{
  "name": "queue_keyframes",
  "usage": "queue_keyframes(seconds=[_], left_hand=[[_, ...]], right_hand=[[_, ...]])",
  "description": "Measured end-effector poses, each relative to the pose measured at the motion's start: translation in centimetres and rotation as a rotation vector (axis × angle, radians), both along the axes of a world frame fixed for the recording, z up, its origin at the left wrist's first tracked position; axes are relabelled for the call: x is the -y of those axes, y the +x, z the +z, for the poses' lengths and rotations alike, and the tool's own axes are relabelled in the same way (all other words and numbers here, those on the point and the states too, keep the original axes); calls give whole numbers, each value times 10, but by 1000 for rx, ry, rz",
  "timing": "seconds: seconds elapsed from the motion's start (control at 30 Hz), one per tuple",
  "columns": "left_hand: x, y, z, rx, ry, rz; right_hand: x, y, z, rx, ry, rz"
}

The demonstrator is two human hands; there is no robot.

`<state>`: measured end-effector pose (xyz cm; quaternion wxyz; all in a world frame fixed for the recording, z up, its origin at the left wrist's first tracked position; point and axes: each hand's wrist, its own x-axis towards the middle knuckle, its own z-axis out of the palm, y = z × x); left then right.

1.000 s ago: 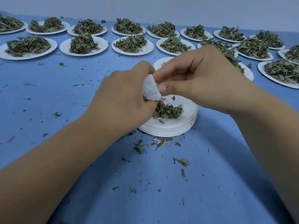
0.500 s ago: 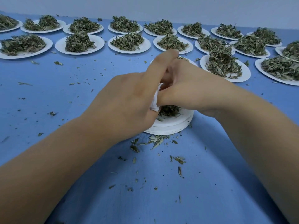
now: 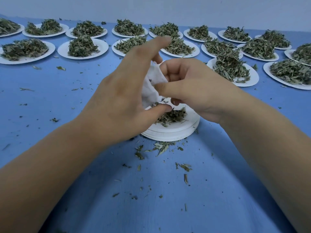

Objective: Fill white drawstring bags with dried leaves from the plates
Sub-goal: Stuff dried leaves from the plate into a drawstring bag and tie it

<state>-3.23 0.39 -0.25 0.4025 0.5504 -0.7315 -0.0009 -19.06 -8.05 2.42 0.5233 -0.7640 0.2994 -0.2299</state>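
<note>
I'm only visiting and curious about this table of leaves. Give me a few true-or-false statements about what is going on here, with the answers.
1. The right hand pinches the white drawstring bag. True.
2. The bag is held over a single plate. False: beneath it is a stack of white plates.
3. The far plates are empty. False: each carries a heap of dried leaves.
4. Leaf crumbs lie scattered on the blue table. True.
5. The left hand is balled into a fist. False: its fingers are stretched out.
</note>
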Motion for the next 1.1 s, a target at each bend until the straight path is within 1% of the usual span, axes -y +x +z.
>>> queue_keyframes(seconds=[0.07,0.13,0.23,0.3,0.43,0.5,0.6,0.67,0.77,0.87,1.0,1.1], left_hand=[[0,4,-1,-62,28,22],[0,9,-5,-113,102,55],[1,16,-15,-112,201,98],[1,18,-18,-102,219,111],[3,15,-20,-82,203,103],[2,14,-20,-70,179,97],[2,12,-20,-30,179,101],[2,12,-20,-27,188,96],[3,14,-20,-30,142,124],[4,15,-19,-47,104,208],[2,10,-15,-76,81,216],[2,12,-15,-63,77,253]], right_hand=[[1,-2,0,-18,8,7],[3,-5,2,-33,17,23],[7,-8,5,-7,84,24],[9,-10,5,26,128,12],[8,-12,4,-37,11,-17],[6,-11,4,-69,-41,-61],[4,-7,1,-156,-173,-133],[1,-5,1,-175,-195,-122],[0,-6,2,-122,-143,-135],[0,-5,2,-26,-168,-243],[-1,1,-2,129,-112,-343],[-1,2,-3,131,-59,-304]])
